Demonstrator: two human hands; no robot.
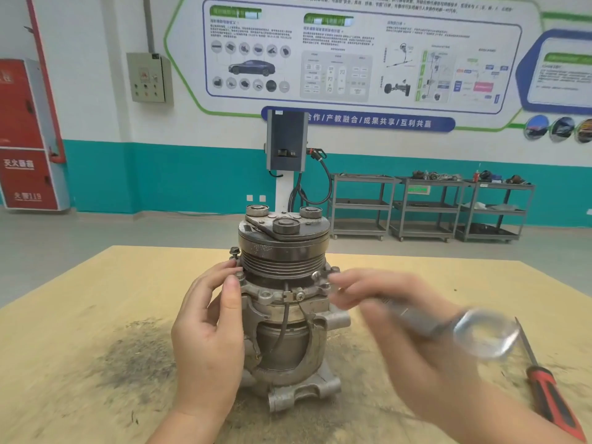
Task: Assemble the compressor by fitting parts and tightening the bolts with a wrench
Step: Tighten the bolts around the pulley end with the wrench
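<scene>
Workshop tabletop (96, 299) with a compressor (285, 302) upright at its centre, well in from every edge.

Left hand (208, 331) grips the compressor's flange at 9 o'clock, fingers (221, 270) curled by a raised bolt (234, 251). Right hand (400, 315), motion-blurred, grips a wrench (448, 325) at 3 o'clock, touching the flange. A red-handled screwdriver (544, 389) lies near the edge at 4 o'clock; bare wood spreads at 8 o'clock.

Head view, close, forward-down
</scene>
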